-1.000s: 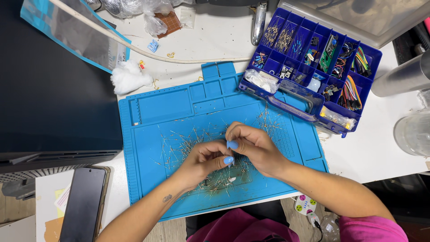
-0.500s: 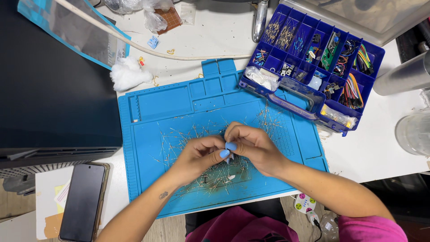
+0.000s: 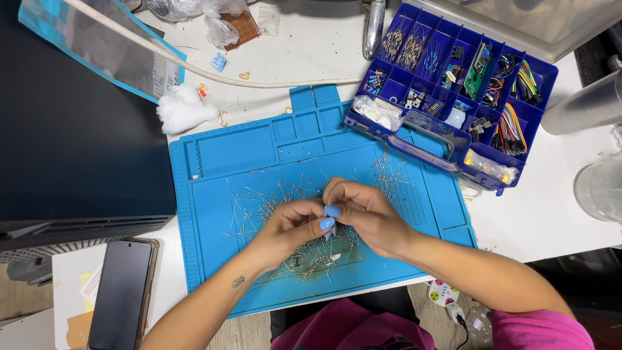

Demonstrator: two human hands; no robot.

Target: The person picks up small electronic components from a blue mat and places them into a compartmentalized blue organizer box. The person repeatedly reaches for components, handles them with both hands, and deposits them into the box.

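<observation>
Many thin wire-legged resistors point(image 3: 285, 201), scattered.

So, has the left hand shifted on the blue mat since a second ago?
No. The left hand remains over the scattered wire leads mid-mat, fingertips meeting the right hand; only the camera drifted slightly.

**Even overhead light, sharp centre, bent edges**

Bright, even light falls from above on the white surface point(image 3: 304, 58) and the blue mat point(image 3: 246, 168). Shadows are soft and short, pooling just under the hands. The metal cylinder point(image 3: 580, 107) at the right edge carries a pale sheen, and the clear bag point(image 3: 103, 45) at the far left corner shows mild glare. Straight lines bow towards the frame corners. Focus stays crisp throughout.
</observation>
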